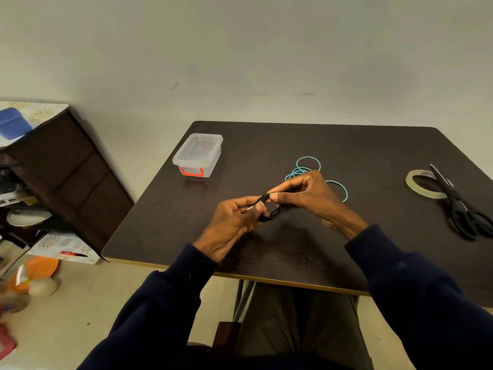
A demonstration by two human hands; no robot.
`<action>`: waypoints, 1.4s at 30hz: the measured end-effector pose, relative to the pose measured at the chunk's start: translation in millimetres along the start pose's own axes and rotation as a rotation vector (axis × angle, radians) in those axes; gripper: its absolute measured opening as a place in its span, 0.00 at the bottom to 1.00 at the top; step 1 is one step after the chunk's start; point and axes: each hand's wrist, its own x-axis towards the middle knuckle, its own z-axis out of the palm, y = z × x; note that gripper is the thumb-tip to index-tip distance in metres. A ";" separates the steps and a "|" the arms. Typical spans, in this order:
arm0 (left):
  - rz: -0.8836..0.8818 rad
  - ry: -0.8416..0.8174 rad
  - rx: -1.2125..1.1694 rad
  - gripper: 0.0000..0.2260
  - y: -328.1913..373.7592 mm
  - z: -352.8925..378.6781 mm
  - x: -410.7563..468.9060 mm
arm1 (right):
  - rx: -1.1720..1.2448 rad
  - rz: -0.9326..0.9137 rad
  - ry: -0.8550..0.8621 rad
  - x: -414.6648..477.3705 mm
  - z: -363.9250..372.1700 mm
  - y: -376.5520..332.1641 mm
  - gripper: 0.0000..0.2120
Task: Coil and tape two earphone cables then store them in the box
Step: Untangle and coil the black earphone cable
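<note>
**Black earphone cable pinched as a small coil between both hands**

From my remote seat I see the black earphone cable (272, 212) bunched into a small coil. It is held just above the dark table (293, 249), between the two hands. The left hand (232, 225) pinches the coil's near side with thumb and fingers, and what looks like a small plug end shows at its fingertips. The right hand (306, 194) pinches the far side, thumb pressed onto the strands.

I judge the cable light, thin and springy. Its loops will want to spring open, so the best hold is across all the strands at once.

The teal earphone cable (306, 162) lies in loose loops on the table just behind the right hand. The clear box (198, 153), lid on, stands well apart at the far left. A tape roll (424, 186) and scissors (458, 206) lie touching at the right.
</note>
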 end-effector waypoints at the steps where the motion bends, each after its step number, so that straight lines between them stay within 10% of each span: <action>1: 0.007 0.009 0.004 0.15 -1.5 -0.8 -0.8 | -0.004 0.005 -0.011 -0.5 -0.4 0.0 0.07; 20: -0.130 0.080 -0.158 0.09 -0.8 -2.4 -1.6 | 0.094 0.008 -0.139 -5.4 -0.4 0.9 0.12; 28: 0.021 0.320 -0.008 0.05 -3.3 11.8 -6.1 | 0.024 -0.076 -0.016 -2.5 7.4 -2.9 0.10; 42: 0.206 0.266 0.304 0.09 -1.7 19.2 -8.3 | -0.229 -0.250 0.077 3.6 12.5 -3.8 0.07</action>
